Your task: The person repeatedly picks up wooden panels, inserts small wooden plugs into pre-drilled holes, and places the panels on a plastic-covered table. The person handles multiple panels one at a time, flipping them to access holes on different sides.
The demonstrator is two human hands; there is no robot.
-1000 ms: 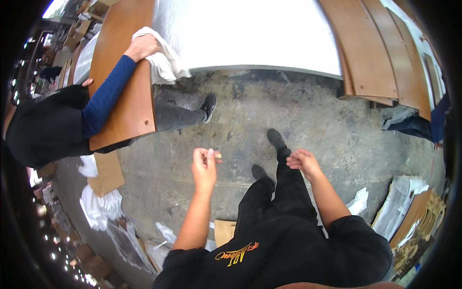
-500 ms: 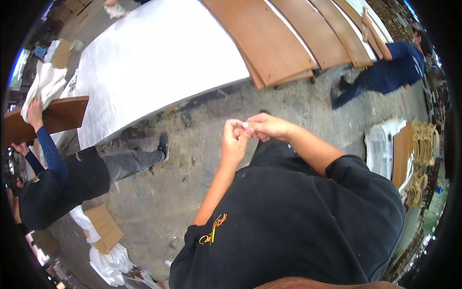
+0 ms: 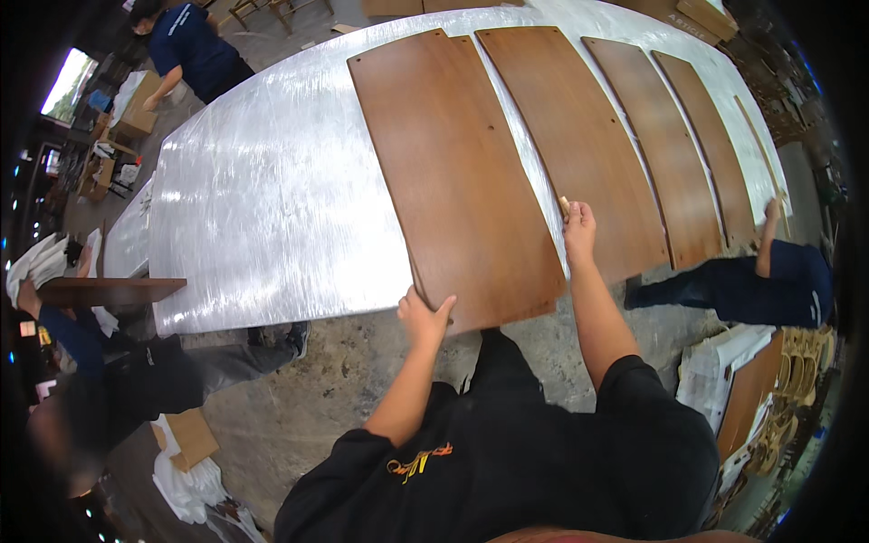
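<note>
Brown panel (image 3: 453, 181) touches left hand (image 3: 424, 319); right hand (image 3: 579, 233) extended.

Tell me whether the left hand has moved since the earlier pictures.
Yes. Against the wrapped table, the left hand has moved forward, from over the floor to the brown panel it now touches.

Navy-shirted person (image 3: 192, 45) at upper left, brown cardboard (image 3: 192, 438) near white plastic (image 3: 184, 481), grey floor (image 3: 303, 398)
</note>
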